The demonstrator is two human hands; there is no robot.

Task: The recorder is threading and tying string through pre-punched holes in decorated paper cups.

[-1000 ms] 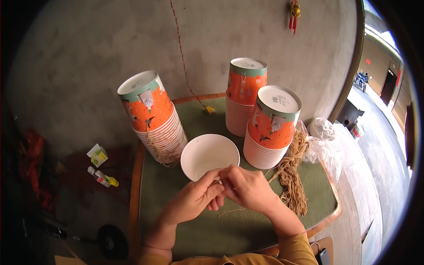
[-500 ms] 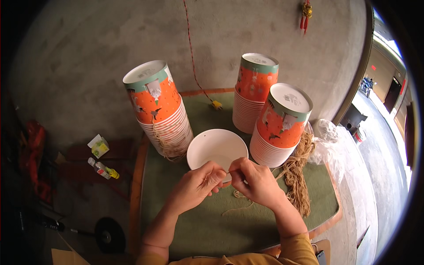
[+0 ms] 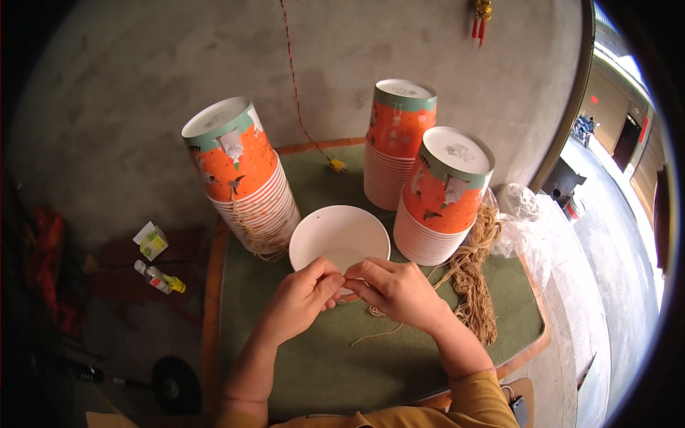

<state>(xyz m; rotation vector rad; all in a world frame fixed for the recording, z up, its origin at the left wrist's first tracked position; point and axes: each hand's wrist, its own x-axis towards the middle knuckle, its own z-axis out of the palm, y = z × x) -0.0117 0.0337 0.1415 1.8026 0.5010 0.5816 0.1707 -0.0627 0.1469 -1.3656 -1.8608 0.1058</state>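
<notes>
Seemingly, the step in hand is fine finger work with a strand of twine (image 3: 378, 334), whose loose end lies on the green table (image 3: 321, 378) just before the person; the next move, in my judgement, calls for a firm pinch and a gentle pull; both forearms rise from the lower edge and turn inward, so that the left hand (image 3: 303, 296) and the right hand (image 3: 399, 289) meet at the fingertips; on each one the thumb and forefinger are pressed together, probably pinching the twine, although what lies between them is too small to see surely; behind the hands, the white bucket (image 3: 321, 235) stands with its mouth upward; to the right lies a twine bundle (image 3: 474, 296), beside the front stack (image 3: 449, 207) of upturned orange buckets; farther, the back stack (image 3: 399, 135) stands near the wall (image 3: 178, 57).
</notes>
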